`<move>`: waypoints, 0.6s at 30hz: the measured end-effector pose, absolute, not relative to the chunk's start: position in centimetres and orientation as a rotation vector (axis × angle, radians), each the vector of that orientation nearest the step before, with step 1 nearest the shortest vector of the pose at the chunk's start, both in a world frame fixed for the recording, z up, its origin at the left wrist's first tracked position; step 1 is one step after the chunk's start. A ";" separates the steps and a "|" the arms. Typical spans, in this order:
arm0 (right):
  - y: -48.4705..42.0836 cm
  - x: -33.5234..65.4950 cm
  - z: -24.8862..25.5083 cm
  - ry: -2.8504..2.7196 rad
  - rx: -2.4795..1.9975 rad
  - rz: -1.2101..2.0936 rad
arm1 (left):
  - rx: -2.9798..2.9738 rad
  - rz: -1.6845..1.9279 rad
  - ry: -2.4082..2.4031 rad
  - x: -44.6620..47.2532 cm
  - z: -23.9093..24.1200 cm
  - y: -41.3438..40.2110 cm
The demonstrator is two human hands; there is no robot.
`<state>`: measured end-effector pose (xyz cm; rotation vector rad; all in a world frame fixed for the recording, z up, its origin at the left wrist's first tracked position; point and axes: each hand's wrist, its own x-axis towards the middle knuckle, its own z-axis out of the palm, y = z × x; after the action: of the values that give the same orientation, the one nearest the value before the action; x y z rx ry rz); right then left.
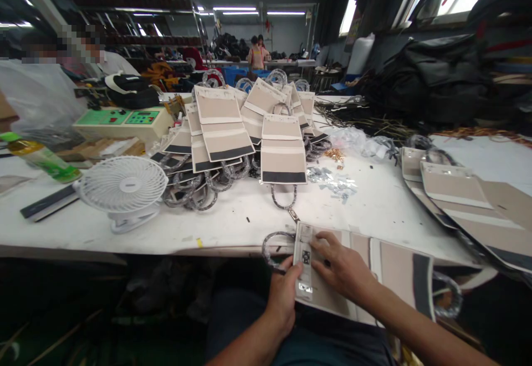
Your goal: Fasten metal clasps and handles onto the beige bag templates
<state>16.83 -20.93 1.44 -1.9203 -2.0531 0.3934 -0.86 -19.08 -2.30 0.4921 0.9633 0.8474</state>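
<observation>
A long beige bag panel [397, 277] with a dark band and wrapped loop handles lies across my lap at the table's front edge. My left hand [285, 294] grips its left end, the thumb on top beside a small dark metal fitting [306, 257]. Over the same end, my right hand [343, 263] rests with bent fingers apart, fingertips touching the panel near the fitting. Clear plastic film [305, 289] covers part of the end strip. A plastic-wrapped handle [270, 244] loops out to the left. Beyond the panel's upper corner lies a small metal tag [293, 215].
Piled bag panels [284, 158] with wrapped handles fill the table's middle. More panels [457, 189] are stacked at right. A white fan [124, 186], a bottle [41, 158] and a control box [124, 122] stand left. Metal pieces [334, 183] lie scattered. People [257, 56] are further back.
</observation>
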 end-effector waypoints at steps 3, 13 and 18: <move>-21.0 16.5 0.6 -2.052 -1.945 0.331 | 0.536 0.867 0.961 -0.5 -2.6 -18.5; -21.4 16.1 1.3 -2.107 -2.021 0.352 | 1.072 0.952 1.212 -5.3 -3.8 -19.7; -21.3 16.3 1.7 -2.107 -2.014 0.393 | 2.109 1.056 1.108 -9.1 -2.2 -20.6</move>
<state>16.28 -21.30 1.69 -2.0138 -2.1075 0.3935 -9.06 -20.63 -2.18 2.1092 1.1080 1.0558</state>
